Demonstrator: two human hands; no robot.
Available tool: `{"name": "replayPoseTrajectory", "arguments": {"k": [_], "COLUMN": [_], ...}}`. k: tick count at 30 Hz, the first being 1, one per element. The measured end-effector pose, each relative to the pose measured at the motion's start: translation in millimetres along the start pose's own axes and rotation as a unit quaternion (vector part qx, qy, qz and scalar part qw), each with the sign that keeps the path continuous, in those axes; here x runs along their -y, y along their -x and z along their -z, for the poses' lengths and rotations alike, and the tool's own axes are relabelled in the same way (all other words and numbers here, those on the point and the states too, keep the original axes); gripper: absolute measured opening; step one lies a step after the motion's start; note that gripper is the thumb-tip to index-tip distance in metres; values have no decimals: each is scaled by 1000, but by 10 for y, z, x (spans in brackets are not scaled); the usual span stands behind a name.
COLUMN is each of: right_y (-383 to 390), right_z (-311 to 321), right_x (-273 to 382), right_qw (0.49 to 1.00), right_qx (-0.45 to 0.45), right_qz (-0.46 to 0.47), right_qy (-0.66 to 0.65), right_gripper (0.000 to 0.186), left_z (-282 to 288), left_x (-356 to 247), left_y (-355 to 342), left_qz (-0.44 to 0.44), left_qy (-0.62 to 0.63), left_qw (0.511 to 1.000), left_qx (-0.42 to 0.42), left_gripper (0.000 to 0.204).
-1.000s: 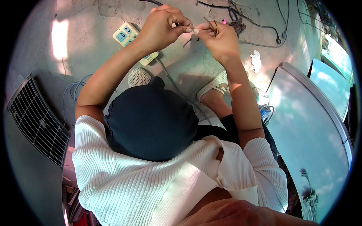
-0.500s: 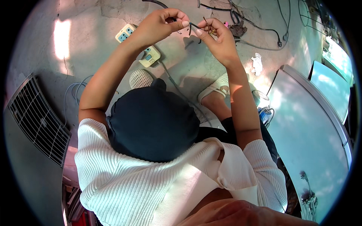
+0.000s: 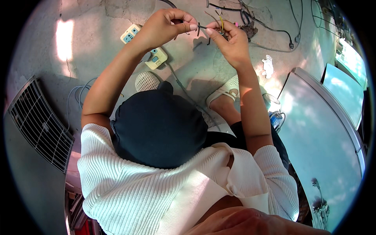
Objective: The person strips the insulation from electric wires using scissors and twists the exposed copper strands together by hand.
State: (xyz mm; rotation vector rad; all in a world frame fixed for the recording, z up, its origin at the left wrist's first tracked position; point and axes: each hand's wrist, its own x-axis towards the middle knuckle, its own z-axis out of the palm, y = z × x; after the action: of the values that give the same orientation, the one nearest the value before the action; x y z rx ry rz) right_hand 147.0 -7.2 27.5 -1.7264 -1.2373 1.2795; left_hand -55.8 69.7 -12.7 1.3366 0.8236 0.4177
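Note:
My left hand (image 3: pixel 168 25) pinches one end of a thin dark wire (image 3: pixel 201 27) between thumb and fingertips. My right hand (image 3: pixel 231 39) grips the other end together with a few thin strands, one of them yellow (image 3: pixel 221 22). Both hands are held out in front of me above the concrete floor, a short gap apart, with the wire stretched between them. A white and green power strip (image 3: pixel 154 58) lies on the floor just below my left hand. My dark cap (image 3: pixel 156 129) and white knit sleeves fill the middle of the view.
Loose black cables (image 3: pixel 274 29) and a crumpled white tissue (image 3: pixel 268 65) lie on the floor at the right. A shiny curved panel (image 3: pixel 321 133) stands on the right, a metal grille (image 3: pixel 39 121) on the left. A grey cable coil (image 3: pixel 78 94) and my white shoes (image 3: pixel 223 92) are on the floor.
My hands were pressed together at the wire ends. They have drawn a little apart, and the thin wire now shows stretched between them.

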Motion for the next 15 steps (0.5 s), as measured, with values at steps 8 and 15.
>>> {"name": "replayPoseTrajectory", "arguments": {"k": [8,15], "right_y": [27,40], "right_z": [-16,-62], "right_x": [90,124], "right_qw": [998,997], "right_qx": [-25,-43], "right_qz": [14,4], "right_qy": [59,71], "right_gripper": [17,19], "left_z": [12,-39], "left_x": [18,18], "left_y": [13,39], "left_qz": [-3,-11], "left_qy": [-26,-50], "left_qw": [1000,998], "left_qx": [5,-34], "left_gripper": [21,19]}}
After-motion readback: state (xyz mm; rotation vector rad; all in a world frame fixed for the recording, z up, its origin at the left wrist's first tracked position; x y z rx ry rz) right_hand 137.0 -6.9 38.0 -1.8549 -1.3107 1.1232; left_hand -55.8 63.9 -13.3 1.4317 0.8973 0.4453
